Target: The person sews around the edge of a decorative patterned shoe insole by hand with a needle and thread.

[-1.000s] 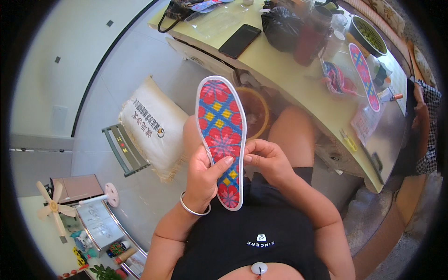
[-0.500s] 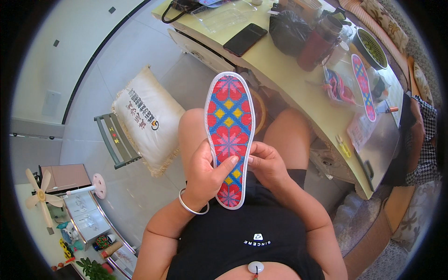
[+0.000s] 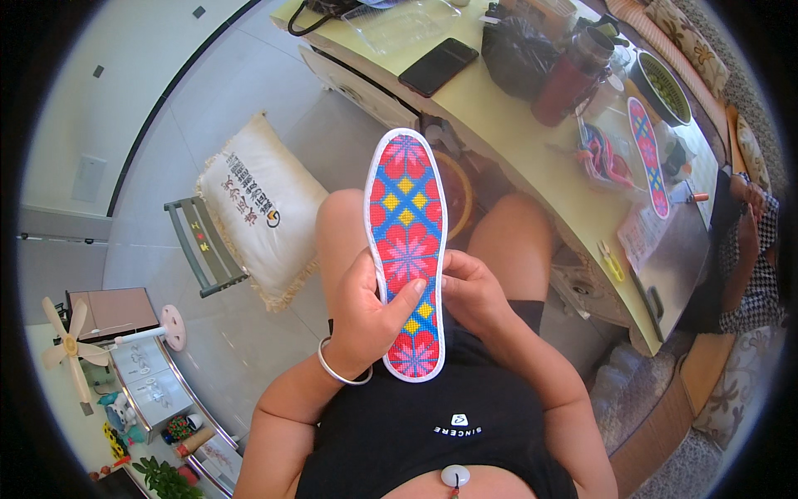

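Left hand (image 3: pixel 364 313) gripping, right hand (image 3: pixel 475 291) perhaps pinching

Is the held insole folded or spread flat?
Spread flat: the insole, held in the left hand, shows its patterned face from end to end with no fold.

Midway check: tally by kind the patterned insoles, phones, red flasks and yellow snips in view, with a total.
Insoles: 2 (one held, the other on the table)
Phone: 1
Red flask: 1
Yellow snips: 1
Total: 5
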### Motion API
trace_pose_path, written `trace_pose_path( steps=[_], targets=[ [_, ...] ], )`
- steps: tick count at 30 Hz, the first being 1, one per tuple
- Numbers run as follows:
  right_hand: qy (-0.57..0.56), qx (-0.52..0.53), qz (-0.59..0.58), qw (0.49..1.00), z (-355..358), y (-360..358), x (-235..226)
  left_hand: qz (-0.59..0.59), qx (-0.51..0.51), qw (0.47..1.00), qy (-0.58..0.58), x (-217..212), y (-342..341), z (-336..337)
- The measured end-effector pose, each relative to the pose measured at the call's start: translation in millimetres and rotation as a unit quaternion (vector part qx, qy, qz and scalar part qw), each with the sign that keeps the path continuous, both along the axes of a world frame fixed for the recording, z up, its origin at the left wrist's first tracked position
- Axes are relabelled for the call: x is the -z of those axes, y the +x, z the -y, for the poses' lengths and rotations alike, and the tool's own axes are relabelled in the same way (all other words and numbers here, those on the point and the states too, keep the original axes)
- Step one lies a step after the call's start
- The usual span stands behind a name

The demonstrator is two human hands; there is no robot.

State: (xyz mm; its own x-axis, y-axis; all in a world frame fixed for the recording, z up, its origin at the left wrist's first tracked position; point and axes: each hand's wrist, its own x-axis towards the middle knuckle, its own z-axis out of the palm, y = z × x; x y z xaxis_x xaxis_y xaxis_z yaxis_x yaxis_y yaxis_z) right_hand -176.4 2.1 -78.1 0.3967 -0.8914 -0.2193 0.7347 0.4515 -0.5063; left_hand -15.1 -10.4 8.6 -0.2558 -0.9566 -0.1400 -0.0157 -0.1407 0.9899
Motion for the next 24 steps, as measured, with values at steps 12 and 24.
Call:
trace_pose_path(
  steps=[12, 24],
  targets=[
    [0.058, -0.033, 0.055, 0.996, 1.1, 8.5, 2.8, -0.004, -0.015, 1.0, -0.009, -4.8, -2.2, -0.6],
    [0.056, -0.029, 0.107, 0.992, -5.4, 14.0, 2.1, 0.019, -0.012, 1.0, -0.019, -0.2, 0.1, -1.7]
  ],
)
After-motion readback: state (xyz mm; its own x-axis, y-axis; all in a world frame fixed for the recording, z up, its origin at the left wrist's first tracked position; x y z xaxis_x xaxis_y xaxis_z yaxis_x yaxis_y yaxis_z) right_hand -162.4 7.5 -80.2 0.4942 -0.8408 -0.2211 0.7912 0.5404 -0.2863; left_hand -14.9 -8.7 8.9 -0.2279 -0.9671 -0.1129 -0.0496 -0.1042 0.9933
